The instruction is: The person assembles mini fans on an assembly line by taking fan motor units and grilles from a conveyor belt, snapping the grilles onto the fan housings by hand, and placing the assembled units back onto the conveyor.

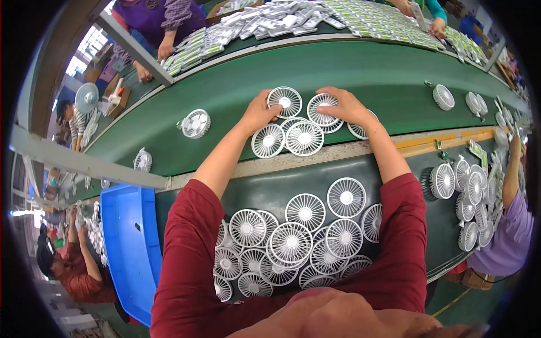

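Head view: both hands reach onto the green conveyor belt (349, 73). The left hand (260, 111) curls loosely against the edge of 1 white fan grille (284, 101); the right hand (345, 106) lies spread and flat on another grille (322, 107). 3 more grilles (304, 138) crowd just below. Gathering them cleanly probably needs flat palms and even pressure, so the thin spokes don't overlap or snag. A heap of grilles (290, 242) waits nearer the body.
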Demonstrator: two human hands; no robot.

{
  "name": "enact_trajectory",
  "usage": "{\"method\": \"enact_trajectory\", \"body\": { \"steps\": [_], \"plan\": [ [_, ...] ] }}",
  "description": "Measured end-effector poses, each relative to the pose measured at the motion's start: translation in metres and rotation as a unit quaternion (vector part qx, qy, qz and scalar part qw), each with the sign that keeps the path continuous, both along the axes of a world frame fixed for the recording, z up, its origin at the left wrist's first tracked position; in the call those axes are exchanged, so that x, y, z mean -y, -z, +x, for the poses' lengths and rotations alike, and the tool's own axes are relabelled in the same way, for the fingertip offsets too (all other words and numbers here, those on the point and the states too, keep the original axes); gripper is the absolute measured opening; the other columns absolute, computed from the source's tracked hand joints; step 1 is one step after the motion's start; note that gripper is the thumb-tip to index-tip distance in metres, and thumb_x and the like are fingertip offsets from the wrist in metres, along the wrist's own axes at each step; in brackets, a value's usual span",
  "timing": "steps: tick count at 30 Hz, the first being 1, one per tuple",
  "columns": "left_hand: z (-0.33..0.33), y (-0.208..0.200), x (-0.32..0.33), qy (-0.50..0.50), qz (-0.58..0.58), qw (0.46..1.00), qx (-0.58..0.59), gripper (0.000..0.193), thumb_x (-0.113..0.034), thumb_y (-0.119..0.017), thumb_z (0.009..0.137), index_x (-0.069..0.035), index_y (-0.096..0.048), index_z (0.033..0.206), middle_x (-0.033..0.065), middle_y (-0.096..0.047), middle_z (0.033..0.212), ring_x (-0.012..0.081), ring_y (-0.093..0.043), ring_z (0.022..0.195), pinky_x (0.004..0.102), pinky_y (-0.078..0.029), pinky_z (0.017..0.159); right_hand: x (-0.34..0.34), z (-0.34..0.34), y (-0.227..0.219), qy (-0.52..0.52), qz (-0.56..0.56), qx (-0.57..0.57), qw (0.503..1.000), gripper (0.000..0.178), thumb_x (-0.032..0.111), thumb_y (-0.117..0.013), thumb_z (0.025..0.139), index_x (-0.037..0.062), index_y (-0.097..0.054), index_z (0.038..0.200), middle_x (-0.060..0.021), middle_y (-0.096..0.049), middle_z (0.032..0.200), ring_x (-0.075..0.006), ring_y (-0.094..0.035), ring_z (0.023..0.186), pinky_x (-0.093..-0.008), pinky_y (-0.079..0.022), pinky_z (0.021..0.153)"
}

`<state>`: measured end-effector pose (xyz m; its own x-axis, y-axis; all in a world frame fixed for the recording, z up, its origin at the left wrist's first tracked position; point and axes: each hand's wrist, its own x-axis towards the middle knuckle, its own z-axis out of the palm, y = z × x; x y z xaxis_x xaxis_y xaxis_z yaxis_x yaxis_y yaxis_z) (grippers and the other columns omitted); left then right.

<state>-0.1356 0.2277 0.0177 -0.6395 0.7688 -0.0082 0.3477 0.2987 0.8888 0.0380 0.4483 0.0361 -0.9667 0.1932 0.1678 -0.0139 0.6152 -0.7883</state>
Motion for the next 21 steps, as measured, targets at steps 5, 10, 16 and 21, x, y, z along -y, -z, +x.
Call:
{"method": "enact_trajectory", "body": {
  "steps": [5,10,16,21],
  "plan": [
    [0.018,-0.017,0.042,-0.035,0.013,0.988,0.151,0.047,-0.011,-0.056,0.091,-0.001,-0.033,0.131,0.0133,-0.063,0.101,0.0171,-0.066,0.08,0.0277,-0.057,0.065,0.013,-0.004,0.002,-0.025,0.021,0.027,0.999,0.052,0.031,-0.072,0.079,0.0047,-0.057,0.121,-0.014,-0.064,0.109,-0.0235,-0.06,0.101,-0.0334,-0.045,0.092],
    [0.034,-0.027,0.089,-0.093,0.029,0.97,0.223,0.049,-0.009,-0.048,0.094,-0.005,-0.022,0.135,0.0169,-0.061,0.108,0.0199,-0.068,0.077,0.0265,-0.057,0.064,0.032,-0.013,-0.016,-0.077,-0.111,0.115,0.984,0.048,0.022,-0.072,0.08,0.0021,-0.057,0.122,-0.0102,-0.064,0.107,-0.0145,-0.059,0.096,-0.0276,-0.047,0.086],
    [0.042,-0.049,0.149,-0.066,0.014,0.978,0.196,0.051,-0.008,-0.053,0.091,-0.007,-0.031,0.137,0.0087,-0.066,0.092,0.0103,-0.062,0.068,0.0218,-0.052,0.06,0.094,0.007,-0.026,-0.23,-0.082,0.104,0.964,0.047,0.027,-0.068,0.084,0.0051,-0.056,0.124,-0.0114,-0.063,0.115,-0.0184,-0.057,0.107,-0.0313,-0.045,0.094],
    [0.089,-0.055,0.187,0.094,-0.116,0.978,0.148,0.046,-0.021,-0.055,0.093,-0.005,-0.041,0.134,0.0075,-0.064,0.095,0.0104,-0.062,0.07,0.0237,-0.052,0.062,0.115,0.006,-0.037,-0.208,-0.028,0.068,0.975,0.032,0.03,-0.067,0.085,0.0042,-0.068,0.104,-0.0111,-0.07,0.095,-0.0219,-0.067,0.087,-0.0313,-0.052,0.075]
  ]
}}
